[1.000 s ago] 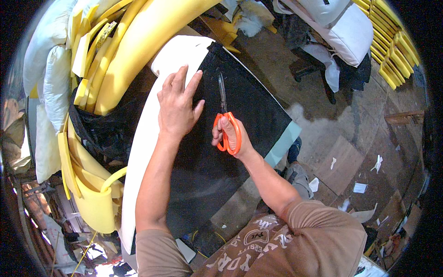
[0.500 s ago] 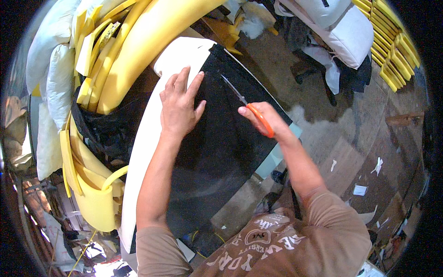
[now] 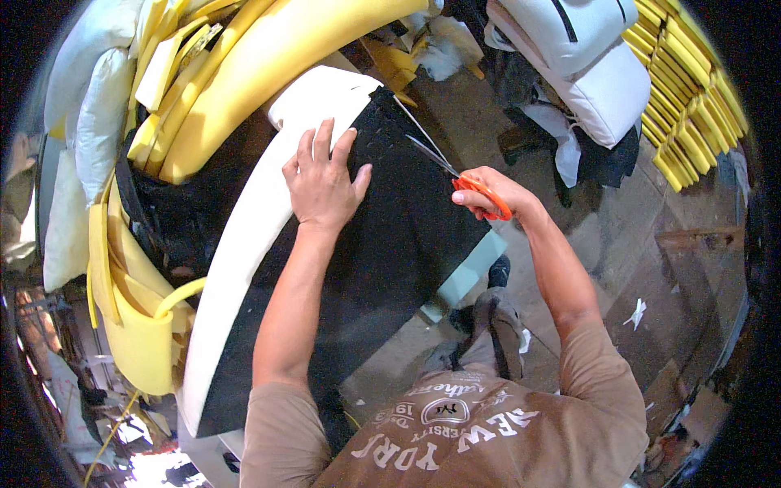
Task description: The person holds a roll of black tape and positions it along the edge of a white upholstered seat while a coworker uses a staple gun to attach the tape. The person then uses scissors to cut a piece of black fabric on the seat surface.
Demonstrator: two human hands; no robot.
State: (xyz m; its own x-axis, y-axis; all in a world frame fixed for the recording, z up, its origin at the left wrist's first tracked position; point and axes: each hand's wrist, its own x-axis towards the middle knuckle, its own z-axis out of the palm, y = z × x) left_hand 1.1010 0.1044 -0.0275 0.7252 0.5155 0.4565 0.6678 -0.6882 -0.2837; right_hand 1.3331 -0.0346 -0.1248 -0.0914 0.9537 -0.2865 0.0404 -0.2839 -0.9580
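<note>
While the black fabric (image 3: 382, 244) lies spread over a long white foam slab (image 3: 244, 244), it is pressed flat by the left hand (image 3: 321, 183), whose palm is down and whose fingers are spread apart; nothing is gripped by that hand. One pair of scissors (image 3: 464, 175) with orange handles is grasped by the right hand (image 3: 492, 191), the fingers being curled through and around the handles. The blades are seen parted slightly and are pointed up and to the left, at the fabric's upper right edge. A pale green board (image 3: 464, 276) is seen beneath the fabric's right edge.

No packages, labels or signs can be made out around the work. To the upper left, a heap of yellow foam pieces (image 3: 244, 73) is piled; the large curved roll on top is one, while the thinner strips beneath cannot be counted exactly. Two white cushions (image 3: 93, 122) are leant at the far left. At the upper right, two white padded cushions (image 3: 594, 73) are stacked, and beside them a row of yellow foam strips (image 3: 691, 89) is ranged, too many and too bent by the lens for a sure count. Small white scraps (image 3: 634, 313) are scattered on the floor at the right.
</note>
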